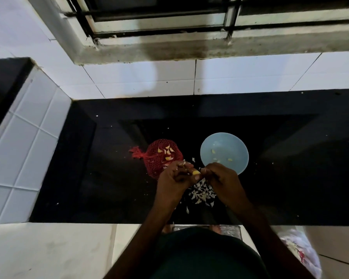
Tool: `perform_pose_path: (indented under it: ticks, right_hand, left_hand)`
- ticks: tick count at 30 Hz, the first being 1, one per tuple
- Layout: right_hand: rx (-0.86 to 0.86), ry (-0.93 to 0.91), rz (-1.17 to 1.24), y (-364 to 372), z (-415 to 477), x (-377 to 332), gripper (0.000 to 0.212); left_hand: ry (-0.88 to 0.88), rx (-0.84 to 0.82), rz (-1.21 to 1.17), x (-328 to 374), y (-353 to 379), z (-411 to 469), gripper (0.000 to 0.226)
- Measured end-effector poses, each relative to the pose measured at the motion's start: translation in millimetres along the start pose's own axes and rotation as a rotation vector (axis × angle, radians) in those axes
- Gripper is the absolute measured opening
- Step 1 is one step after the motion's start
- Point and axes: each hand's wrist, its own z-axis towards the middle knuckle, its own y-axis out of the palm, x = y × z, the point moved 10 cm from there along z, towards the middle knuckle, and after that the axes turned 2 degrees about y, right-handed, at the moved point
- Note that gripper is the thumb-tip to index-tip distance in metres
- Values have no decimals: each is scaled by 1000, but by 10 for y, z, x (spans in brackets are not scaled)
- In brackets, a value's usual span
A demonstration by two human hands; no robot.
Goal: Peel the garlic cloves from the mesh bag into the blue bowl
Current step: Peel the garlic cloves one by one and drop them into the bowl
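Over the black counter (pixel 290 188) below a barred window (pixel 169 19), left hand (pixel 173 179) and right hand (pixel 224 178) pinch a garlic clove (pixel 196 172).

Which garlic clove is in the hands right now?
The yellowish clove between both hands, held by the left hand with the right hand at its tip. The others lie loose on the red mesh bag or in the blue bowl.

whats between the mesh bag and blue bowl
Head view: black counter with a few peel scraps parts mesh bag from blue bowl.
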Motion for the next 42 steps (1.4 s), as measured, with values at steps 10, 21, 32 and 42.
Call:
perform_pose_path:
  ticks: [10, 21, 32, 42]
  right_hand:
    - [-7, 72, 248, -62, 47, -19, 15]
    - [-35, 69, 413, -3, 34, -67, 22]
    - [-32, 11, 268, -144, 87, -24, 12]
    - [-31, -257, 13, -149, 130, -344, 23]
  left_hand:
    - [36, 8, 65, -6, -24, 43, 16]
    - [-31, -51, -77, -3, 59, 56, 33]
    - [-23, -56, -112, -33, 70, 13, 30]
    - [-18, -42, -123, 135, 110, -26, 25]
